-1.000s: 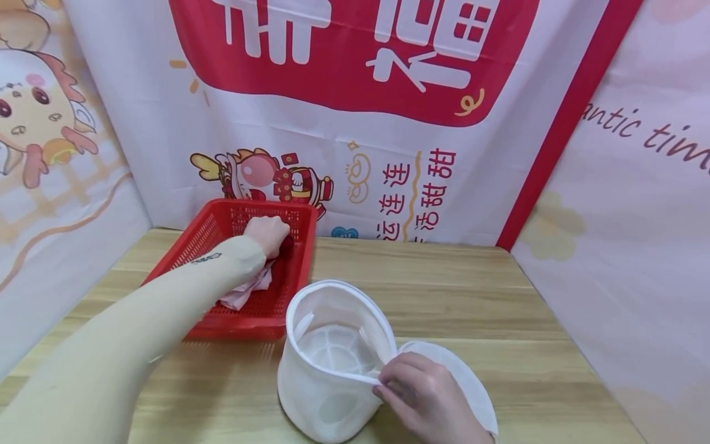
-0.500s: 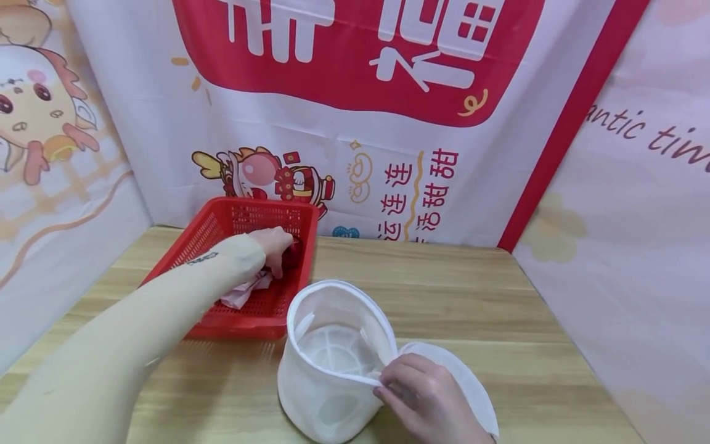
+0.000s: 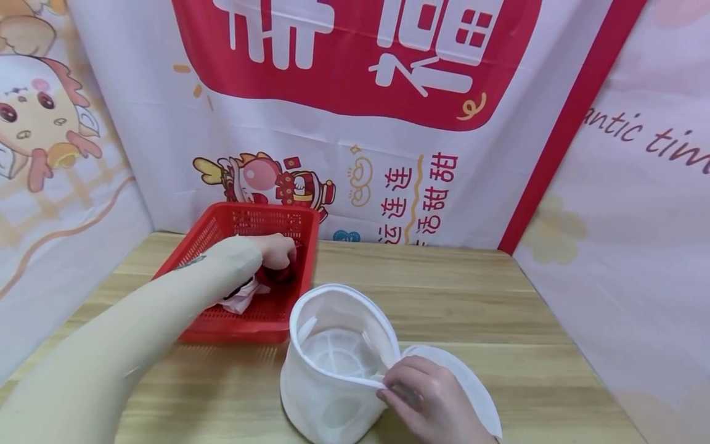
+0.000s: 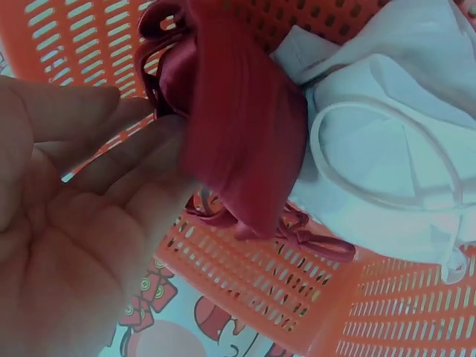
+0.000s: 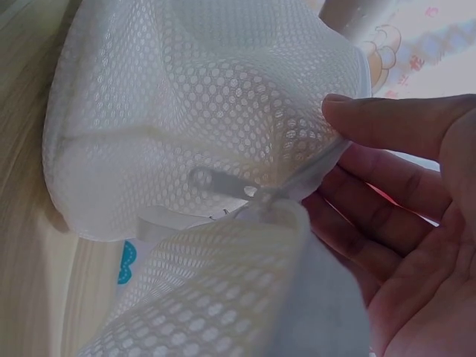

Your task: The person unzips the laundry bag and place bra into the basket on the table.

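Note:
Inside the red plastic basket (image 3: pixel 238 333) my left hand (image 3: pixel 279 250) reaches down at a dark red satin garment with thin straps (image 4: pixel 245 119). In the left wrist view its fingers touch the garment's edge, while the thumb stays apart from the cloth. Beside it lies a pale garment with a thin strap (image 4: pixel 401 156). My right hand (image 3: pixel 438 401) pinches the rim of a white mesh laundry bag (image 3: pixel 316 394), thumb on one side and fingers behind. The bag stands upright with its top open, and nothing shows inside. A zip pull (image 5: pixel 223 184) hangs near the right fingers.
The bag's round white lid (image 3: pixel 468 382) lies folded back on the wooden table (image 3: pixel 444 290), behind and right of my right hand. Printed cloth walls (image 3: pixel 355 135) close off the back and both sides. The basket's front right corner nearly meets the bag.
My left hand has shifted slightly right and lower within the basket, and its fingers now point down at the dark red garment. My right hand keeps its pinch on the bag's rim.

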A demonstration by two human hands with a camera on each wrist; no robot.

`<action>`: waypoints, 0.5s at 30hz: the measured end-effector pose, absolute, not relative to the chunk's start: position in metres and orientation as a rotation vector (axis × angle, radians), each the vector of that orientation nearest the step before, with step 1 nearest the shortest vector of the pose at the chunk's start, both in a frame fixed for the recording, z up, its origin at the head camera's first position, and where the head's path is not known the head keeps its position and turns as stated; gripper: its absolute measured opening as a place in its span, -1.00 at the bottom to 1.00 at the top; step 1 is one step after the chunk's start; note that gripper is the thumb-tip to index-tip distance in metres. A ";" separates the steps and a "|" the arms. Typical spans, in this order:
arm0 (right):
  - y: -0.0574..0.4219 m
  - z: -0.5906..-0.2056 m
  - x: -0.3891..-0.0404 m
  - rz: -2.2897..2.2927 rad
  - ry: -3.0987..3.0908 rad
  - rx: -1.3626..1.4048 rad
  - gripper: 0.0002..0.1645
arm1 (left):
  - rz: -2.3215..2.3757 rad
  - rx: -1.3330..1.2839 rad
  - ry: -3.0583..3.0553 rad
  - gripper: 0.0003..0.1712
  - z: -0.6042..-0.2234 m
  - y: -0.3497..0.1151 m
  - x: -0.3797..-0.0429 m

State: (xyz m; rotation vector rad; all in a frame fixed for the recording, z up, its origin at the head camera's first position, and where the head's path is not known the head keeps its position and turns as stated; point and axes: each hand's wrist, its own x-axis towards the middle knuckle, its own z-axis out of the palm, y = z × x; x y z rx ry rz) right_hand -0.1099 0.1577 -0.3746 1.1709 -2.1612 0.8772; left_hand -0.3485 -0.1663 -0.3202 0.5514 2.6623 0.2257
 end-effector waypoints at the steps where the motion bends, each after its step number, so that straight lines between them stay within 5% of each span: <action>1: 0.158 -0.375 -0.110 0.876 -2.162 1.173 -0.91 | 0.225 0.569 2.682 -0.73 -0.322 -0.167 -0.349; 15: 0.161 -0.378 -0.109 0.885 -2.147 1.198 -0.90 | 0.333 0.699 2.862 -0.77 -0.309 -0.166 -0.319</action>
